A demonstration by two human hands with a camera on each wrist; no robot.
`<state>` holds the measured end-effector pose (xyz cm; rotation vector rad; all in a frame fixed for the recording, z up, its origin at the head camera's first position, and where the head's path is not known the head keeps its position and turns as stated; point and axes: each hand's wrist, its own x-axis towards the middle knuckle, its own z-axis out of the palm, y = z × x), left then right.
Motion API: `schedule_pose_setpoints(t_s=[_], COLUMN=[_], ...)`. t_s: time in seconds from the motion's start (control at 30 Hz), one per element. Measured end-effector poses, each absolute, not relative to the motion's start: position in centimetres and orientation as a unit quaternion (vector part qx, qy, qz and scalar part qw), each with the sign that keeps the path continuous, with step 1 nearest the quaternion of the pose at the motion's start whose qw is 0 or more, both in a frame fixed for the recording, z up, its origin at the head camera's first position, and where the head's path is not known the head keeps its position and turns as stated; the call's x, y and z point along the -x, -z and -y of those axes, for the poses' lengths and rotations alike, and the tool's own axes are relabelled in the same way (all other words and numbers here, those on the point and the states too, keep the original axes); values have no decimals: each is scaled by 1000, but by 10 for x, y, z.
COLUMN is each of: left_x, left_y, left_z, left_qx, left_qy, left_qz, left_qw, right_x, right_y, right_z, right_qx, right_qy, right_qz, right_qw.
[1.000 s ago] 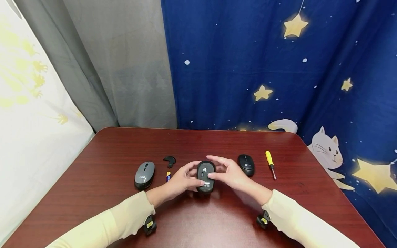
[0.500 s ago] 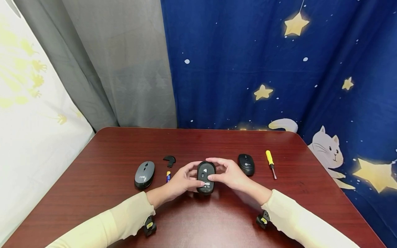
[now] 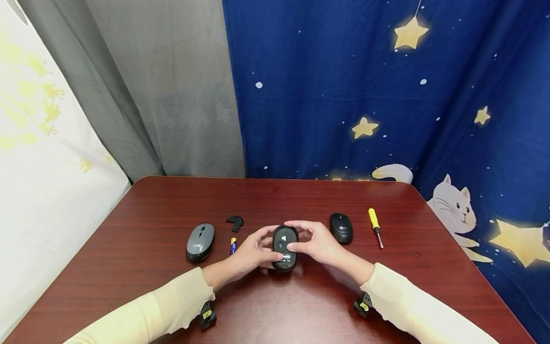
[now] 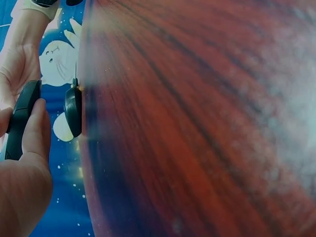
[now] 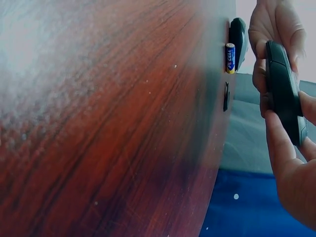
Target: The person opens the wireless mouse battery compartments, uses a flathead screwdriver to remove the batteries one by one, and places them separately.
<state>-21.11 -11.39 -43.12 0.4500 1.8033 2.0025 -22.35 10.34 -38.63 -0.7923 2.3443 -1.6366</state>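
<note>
A black computer mouse is held up between both hands in the head view, its underside with a small switch and a white label facing the camera. My left hand grips its left side, thumb over the label. On the other side my right hand pinches it, thumb on the underside and fingers behind. The right wrist view shows the mouse edge-on, raised off the table, with fingers of both hands around it. In the left wrist view the mouse is partly covered by the left hand.
On the table a grey mouse lies at left, near a black curved cover piece and a blue-and-yellow battery. To the right are another black mouse and a yellow-handled screwdriver.
The mouse and both hands have sunk very slightly in the head view. Both hands keep the same hold, and the things on the table stay where they were.
</note>
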Motion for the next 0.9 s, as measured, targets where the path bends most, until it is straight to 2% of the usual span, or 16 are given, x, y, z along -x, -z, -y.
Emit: schedule_pose_setpoints(t_s=[0.2,0.47,0.9], left_x=[211,209,210], left_y=[433,433,435], left_z=[114,115,116], left_qx=[-157,-153,-153], left_qy=[-714,-710,-724], left_qz=[-651,-656,-639], left_qw=[203,205,209], right_x=[214,233,238], right_y=[374,407,414], right_z=[-100,-103,-103], right_qx=[268,274,281], right_qy=[540,537,566], right_qz=[-794,-795,-771], right_qw=[82,68,79])
